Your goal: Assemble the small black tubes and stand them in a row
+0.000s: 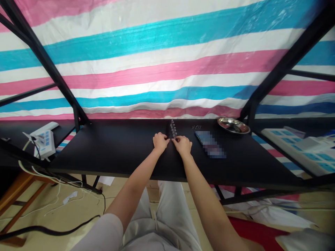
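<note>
Near the middle of the black tabletop (pixel 112 146), my left hand (pixel 160 142) is closed with its thumb and forefinger pinched together. Just to the right, my right hand (pixel 183 145) has its fingertips pressed together at the near end of a row of small round greyish pieces (pixel 173 129). Whatever lies between the fingertips of either hand is too small to make out. The row runs away from me toward the table's back edge. To its right lie several tiny metallic pieces (pixel 196 127), possibly screws.
A phone-like flat device (pixel 210 144), its screen blurred out, lies right of my hands. Behind it stands a shiny round metal dish (pixel 233 125). Black frame posts (pixel 65 90) flank the table. A white power strip (pixel 45 143) is at left, with cables (pixel 60 181) hanging below.
</note>
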Tool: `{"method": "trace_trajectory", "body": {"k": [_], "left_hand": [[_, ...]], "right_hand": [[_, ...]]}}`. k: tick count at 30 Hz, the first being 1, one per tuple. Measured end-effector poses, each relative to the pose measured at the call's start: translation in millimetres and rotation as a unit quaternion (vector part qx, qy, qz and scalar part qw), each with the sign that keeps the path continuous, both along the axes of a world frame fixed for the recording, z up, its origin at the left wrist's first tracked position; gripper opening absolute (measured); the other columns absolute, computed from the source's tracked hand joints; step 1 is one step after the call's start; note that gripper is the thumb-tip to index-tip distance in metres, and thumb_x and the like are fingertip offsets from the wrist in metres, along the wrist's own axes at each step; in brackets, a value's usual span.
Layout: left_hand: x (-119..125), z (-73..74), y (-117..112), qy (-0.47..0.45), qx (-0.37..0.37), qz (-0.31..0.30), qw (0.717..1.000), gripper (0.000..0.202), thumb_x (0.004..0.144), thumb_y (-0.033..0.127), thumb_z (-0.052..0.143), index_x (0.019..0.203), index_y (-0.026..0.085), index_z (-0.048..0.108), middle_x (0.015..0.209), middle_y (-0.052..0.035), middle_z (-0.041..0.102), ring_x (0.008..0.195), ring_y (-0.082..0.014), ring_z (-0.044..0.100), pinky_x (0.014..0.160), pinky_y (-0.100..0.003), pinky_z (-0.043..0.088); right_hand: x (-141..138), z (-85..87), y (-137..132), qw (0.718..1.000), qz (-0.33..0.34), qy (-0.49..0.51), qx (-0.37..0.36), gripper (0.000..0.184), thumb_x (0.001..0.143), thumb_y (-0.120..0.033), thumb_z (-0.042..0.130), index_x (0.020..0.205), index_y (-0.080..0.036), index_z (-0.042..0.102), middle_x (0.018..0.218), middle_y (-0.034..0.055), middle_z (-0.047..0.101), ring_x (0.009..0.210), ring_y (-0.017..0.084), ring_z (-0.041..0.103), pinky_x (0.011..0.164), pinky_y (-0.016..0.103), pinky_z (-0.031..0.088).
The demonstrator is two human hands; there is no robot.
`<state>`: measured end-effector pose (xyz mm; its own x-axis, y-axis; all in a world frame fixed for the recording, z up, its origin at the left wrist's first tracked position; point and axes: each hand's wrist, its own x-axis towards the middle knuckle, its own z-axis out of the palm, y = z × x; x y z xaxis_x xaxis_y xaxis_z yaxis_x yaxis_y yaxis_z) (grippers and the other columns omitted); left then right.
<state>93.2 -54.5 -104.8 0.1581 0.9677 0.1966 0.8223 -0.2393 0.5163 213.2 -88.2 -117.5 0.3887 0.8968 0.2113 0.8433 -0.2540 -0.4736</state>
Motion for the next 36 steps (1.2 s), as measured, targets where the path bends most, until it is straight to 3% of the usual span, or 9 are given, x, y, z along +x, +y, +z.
{"method": "trace_trajectory", "body": {"k": [4, 9, 14, 18, 22, 27, 32, 36], "left_hand": [[-8.7, -2.0, -8.7, 0.016, 0.021, -0.017, 1.0, 0.034, 0.072, 0.039, 0.064, 0.099, 0.019, 0.064, 0.104, -0.0084, 0.059, 0.1, -0.0241, 0.049, 0.082, -0.034, 0.039], [-12.8, -1.5, -23.2, 0.02, 0.077, -0.056, 0.995, 0.046, 0.081, 0.032, 0.053, 0.123, 0.016, 0.048, 0.111, -0.0116, 0.056, 0.101, -0.025, 0.048, 0.083, -0.035, 0.037], [-6.4, 1.1, -31.6, 0.05, 0.115, -0.103, 0.987, 0.047, 0.086, 0.025, 0.042, 0.133, 0.021, 0.037, 0.12, -0.0114, 0.051, 0.103, -0.0239, 0.046, 0.084, -0.035, 0.035], [-4.7, 1.3, -29.3, 0.064, 0.112, -0.083, 0.988, 0.039, 0.086, 0.02, 0.042, 0.124, 0.021, 0.048, 0.116, -0.0109, 0.053, 0.101, -0.0241, 0.047, 0.083, -0.036, 0.035], [-13.4, 4.7, -22.9, 0.021, 0.116, -0.065, 0.991, 0.024, 0.084, 0.02, 0.047, 0.103, 0.019, 0.061, 0.102, -0.008, 0.06, 0.094, -0.0214, 0.051, 0.081, -0.034, 0.036], [-43.2, 11.0, -10.7, -0.097, 0.113, -0.068, 0.986, 0.013, 0.079, 0.027, 0.058, 0.085, 0.019, 0.064, 0.088, -0.0043, 0.064, 0.081, -0.0168, 0.054, 0.078, -0.03, 0.039], [-78.5, 10.3, -3.4, -0.25, 0.112, -0.046, 0.961, 0.02, 0.074, 0.038, 0.06, 0.074, 0.018, 0.064, 0.075, -0.003, 0.063, 0.066, -0.0129, 0.052, 0.069, -0.026, 0.042], [-90.1, 8.4, -7.4, -0.327, 0.079, -0.005, 0.942, 0.024, 0.071, 0.041, 0.061, 0.072, 0.017, 0.065, 0.072, -0.0021, 0.062, 0.064, -0.0123, 0.053, 0.066, -0.025, 0.043]], "right_hand": [[1.4, -5.1, -6.0, 1.0, -0.005, -0.003, 0.018, 0.03, 0.081, -0.039, 0.049, 0.097, -0.019, 0.064, 0.097, 0.0095, 0.061, 0.093, 0.024, 0.049, 0.074, 0.035, 0.031], [1.9, -8.1, -9.6, 0.999, 0.004, 0.0, 0.043, 0.029, 0.08, -0.039, 0.049, 0.094, -0.018, 0.064, 0.095, 0.0098, 0.061, 0.091, 0.024, 0.048, 0.074, 0.036, 0.031], [1.9, -8.5, -9.8, 0.999, 0.008, -0.001, 0.04, 0.028, 0.08, -0.038, 0.049, 0.093, -0.018, 0.064, 0.094, 0.0097, 0.06, 0.091, 0.024, 0.048, 0.074, 0.035, 0.031], [2.1, -9.7, -8.6, 0.999, 0.01, -0.007, 0.037, 0.027, 0.08, -0.038, 0.05, 0.092, -0.019, 0.064, 0.094, 0.0088, 0.06, 0.09, 0.023, 0.048, 0.073, 0.035, 0.031], [1.4, -10.2, -7.4, 0.999, 0.007, -0.013, 0.04, 0.027, 0.081, -0.038, 0.049, 0.092, -0.019, 0.064, 0.093, 0.0087, 0.06, 0.089, 0.023, 0.048, 0.072, 0.034, 0.03], [-0.6, -7.8, -5.9, 0.999, 0.008, -0.013, 0.042, 0.026, 0.081, -0.037, 0.049, 0.091, -0.019, 0.064, 0.093, 0.0092, 0.059, 0.088, 0.023, 0.047, 0.072, 0.034, 0.03], [-0.7, -6.6, -1.7, 0.999, 0.005, 0.007, 0.037, 0.024, 0.079, -0.037, 0.052, 0.088, -0.019, 0.065, 0.09, 0.0079, 0.06, 0.087, 0.023, 0.048, 0.071, 0.034, 0.031], [-3.9, -4.5, -0.1, 0.998, 0.02, 0.016, 0.049, 0.021, 0.079, -0.035, 0.05, 0.08, -0.02, 0.065, 0.085, 0.0067, 0.061, 0.084, 0.022, 0.05, 0.069, 0.032, 0.031]]}}
